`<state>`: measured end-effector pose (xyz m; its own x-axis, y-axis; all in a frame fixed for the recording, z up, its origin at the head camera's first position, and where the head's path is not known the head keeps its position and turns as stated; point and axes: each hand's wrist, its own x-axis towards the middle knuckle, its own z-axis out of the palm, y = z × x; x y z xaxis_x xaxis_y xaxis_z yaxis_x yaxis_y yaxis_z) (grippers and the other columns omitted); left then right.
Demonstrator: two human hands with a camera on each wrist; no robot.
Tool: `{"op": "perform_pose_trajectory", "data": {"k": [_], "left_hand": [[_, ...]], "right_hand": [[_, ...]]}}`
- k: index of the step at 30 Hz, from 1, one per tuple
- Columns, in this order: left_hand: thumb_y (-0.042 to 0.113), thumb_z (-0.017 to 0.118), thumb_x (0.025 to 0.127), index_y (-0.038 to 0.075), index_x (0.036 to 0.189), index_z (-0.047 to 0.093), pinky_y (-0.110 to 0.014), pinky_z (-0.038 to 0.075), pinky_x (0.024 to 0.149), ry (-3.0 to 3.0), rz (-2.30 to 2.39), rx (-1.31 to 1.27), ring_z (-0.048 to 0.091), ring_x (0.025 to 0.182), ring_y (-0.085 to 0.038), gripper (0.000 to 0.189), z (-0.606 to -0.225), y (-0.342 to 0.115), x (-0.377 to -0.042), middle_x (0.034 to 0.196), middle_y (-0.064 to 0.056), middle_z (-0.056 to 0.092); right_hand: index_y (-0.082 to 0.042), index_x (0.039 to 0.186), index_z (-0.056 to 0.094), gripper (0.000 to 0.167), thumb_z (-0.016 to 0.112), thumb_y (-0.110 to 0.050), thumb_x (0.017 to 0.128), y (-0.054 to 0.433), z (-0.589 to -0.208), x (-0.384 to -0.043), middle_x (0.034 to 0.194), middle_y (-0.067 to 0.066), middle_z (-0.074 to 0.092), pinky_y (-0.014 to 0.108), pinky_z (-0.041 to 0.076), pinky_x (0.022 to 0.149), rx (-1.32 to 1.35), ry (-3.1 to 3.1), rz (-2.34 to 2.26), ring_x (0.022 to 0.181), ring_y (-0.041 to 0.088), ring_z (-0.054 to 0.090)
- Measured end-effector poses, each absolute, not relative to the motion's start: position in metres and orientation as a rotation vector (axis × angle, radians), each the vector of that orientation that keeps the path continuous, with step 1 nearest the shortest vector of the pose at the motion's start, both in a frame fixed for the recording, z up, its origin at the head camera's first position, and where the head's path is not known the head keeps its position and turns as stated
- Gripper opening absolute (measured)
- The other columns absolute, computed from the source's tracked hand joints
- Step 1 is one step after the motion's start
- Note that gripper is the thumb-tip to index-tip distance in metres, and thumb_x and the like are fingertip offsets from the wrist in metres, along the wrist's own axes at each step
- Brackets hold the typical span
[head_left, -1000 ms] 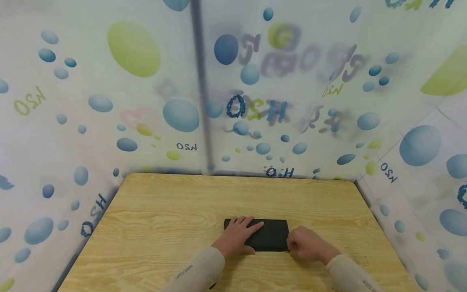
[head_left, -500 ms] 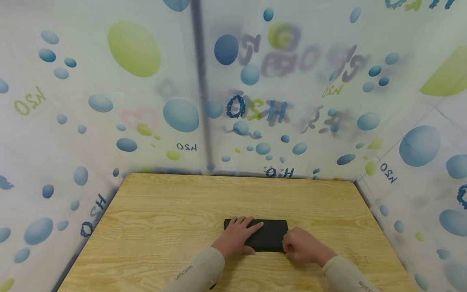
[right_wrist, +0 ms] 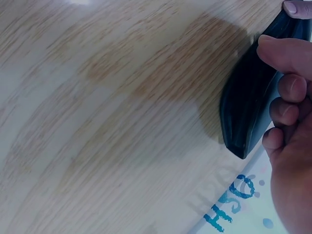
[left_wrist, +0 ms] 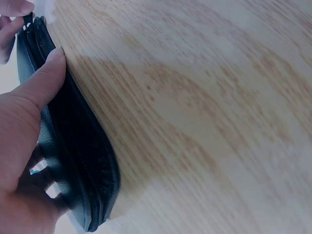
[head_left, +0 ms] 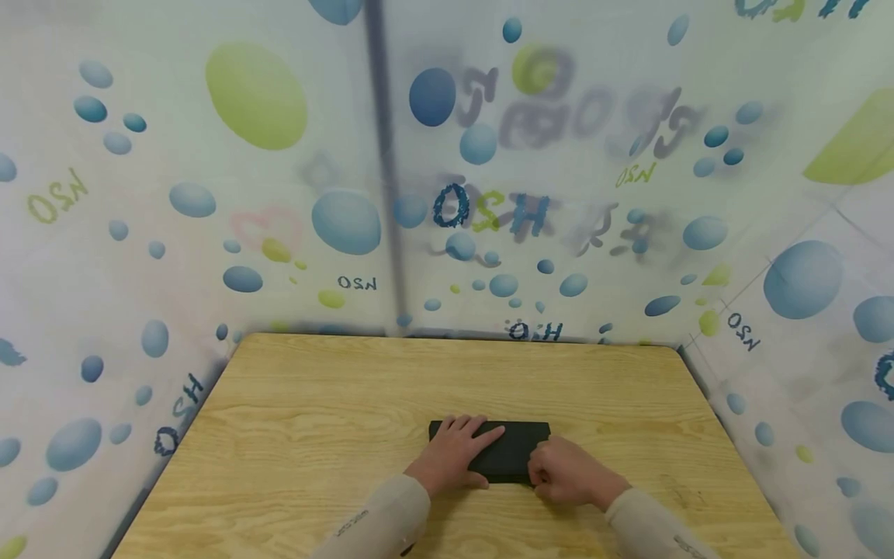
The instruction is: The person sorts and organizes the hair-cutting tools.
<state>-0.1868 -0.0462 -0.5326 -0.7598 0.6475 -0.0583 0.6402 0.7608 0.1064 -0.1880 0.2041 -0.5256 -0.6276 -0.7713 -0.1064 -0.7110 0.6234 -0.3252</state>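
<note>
A long black zip wallet (head_left: 506,458) lies flat on the wooden table, with a zipper (left_wrist: 80,156) along its near edge in the left wrist view. My left hand (head_left: 449,456) rests on its left part, fingers spread over the top and the thumb against the near side. At the right part of the near edge my right hand (head_left: 569,470) has its fingers curled in. The left wrist view shows that hand's thumb and finger pinching a small black zipper pull (left_wrist: 28,18). The right wrist view shows the wallet's end (right_wrist: 239,131) beside the curled fingers, which partly hide it.
The wooden table (head_left: 314,419) reaches back to a pale curtain-like wall (head_left: 279,186) printed with blue and green dots and lettering. Similar walls stand close along the left and right table edges.
My right hand has slid left along the wallet's near edge, from its right corner toward the middle. The left hand and the wallet have stayed in place.
</note>
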Motion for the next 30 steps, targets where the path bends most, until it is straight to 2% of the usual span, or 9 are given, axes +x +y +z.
{"op": "perform_pose_trajectory", "data": {"k": [13, 30], "left_hand": [[0.059, 0.067, 0.082, 0.032, 0.152, 0.032, -0.046, 0.038, 0.109, 2.855, 0.204, 1.058, 0.044, 0.133, -0.023, 0.083, -0.532, -0.048, -0.187, 0.151, -0.004, 0.042], [0.059, 0.068, 0.082, 0.033, 0.152, 0.033, -0.046, 0.037, 0.109, 2.851, 0.219, 1.052, 0.043, 0.134, -0.022, 0.083, -0.538, -0.047, -0.189, 0.151, -0.003, 0.042]], "right_hand": [[-0.027, 0.064, 0.061, 0.021, 0.075, -0.022, 0.079, 0.187, -0.529, -0.189, 0.062, -0.020, 0.046, 0.020, 0.030, 0.066, -1.251, 2.633, -0.294, 0.058, -0.004, 0.036], [-0.025, 0.067, 0.062, 0.019, 0.075, -0.020, 0.081, 0.174, -0.526, -0.188, 0.062, -0.019, 0.047, 0.019, 0.031, 0.066, -1.257, 2.631, -0.310, 0.060, -0.003, 0.038]]}}
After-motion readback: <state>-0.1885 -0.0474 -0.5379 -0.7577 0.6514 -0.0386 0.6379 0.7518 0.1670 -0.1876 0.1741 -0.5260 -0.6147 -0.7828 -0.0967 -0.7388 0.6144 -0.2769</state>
